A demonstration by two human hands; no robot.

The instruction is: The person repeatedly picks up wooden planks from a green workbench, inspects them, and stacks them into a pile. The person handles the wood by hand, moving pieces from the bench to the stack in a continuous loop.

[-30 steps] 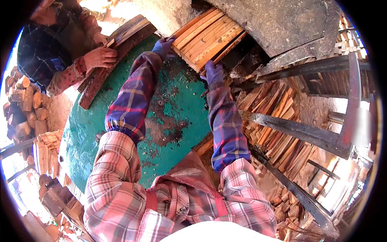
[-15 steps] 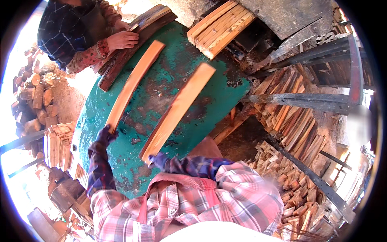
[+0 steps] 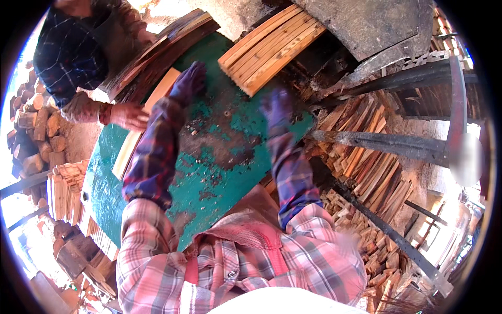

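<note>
My left hand [image 3: 189, 81], in a dark purple glove, reaches across the green, worn table top [image 3: 225, 157]. It is beside the far end of a pale wooden plank [image 3: 127, 152], and its fingers look stretched out. My left forearm covers part of that plank. My right hand [image 3: 277, 103], gloved alike and blurred by motion, is over the right part of the table near a stack of boards [image 3: 272, 49]. Its thumb appears apart from the fingers, and nothing shows in it. A co-worker's bare hand [image 3: 128, 115] rests on the plank.
Rough bark-edged slabs [image 3: 157, 55] lie along the table's far left, by the co-worker [image 3: 70, 57]. Metal bars [image 3: 381, 146] stand at the right, in front of stacked split wood [image 3: 371, 152]. Cut logs [image 3: 39, 125] and bundled boards [image 3: 68, 188] are at the left.
Both my hands have moved forward, away from the near plank ends. The middle plank no longer shows on the table. The co-worker's hand has come down onto the left plank.
</note>
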